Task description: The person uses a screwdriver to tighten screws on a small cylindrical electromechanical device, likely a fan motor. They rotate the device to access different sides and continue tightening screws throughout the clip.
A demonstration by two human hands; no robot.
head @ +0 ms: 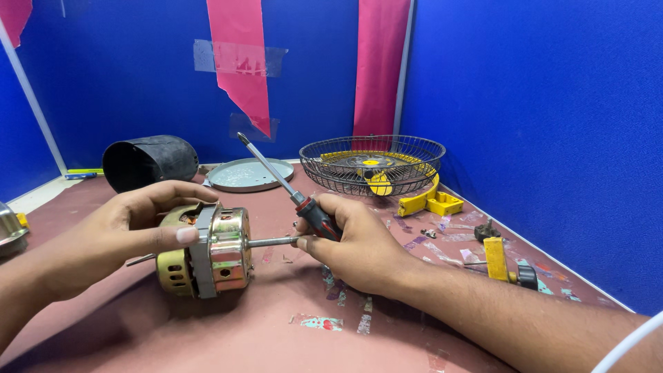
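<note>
A brass-coloured fan motor (219,252) lies on its side on the reddish table (228,331), its steel shaft (273,242) pointing right. My left hand (131,224) grips the motor housing from the top and far side. My right hand (356,242) holds a screwdriver (290,190) with a red and black handle, its blade pointing up and left. The fingertips of that hand also pinch the end of the motor shaft.
A wire fan guard (373,162) with a yellow blade inside sits at the back right, a yellow bracket (431,202) beside it. A grey round plate (250,173) and a black cylindrical cover (148,160) stand at the back. A yellow-handled tool (497,259) lies right.
</note>
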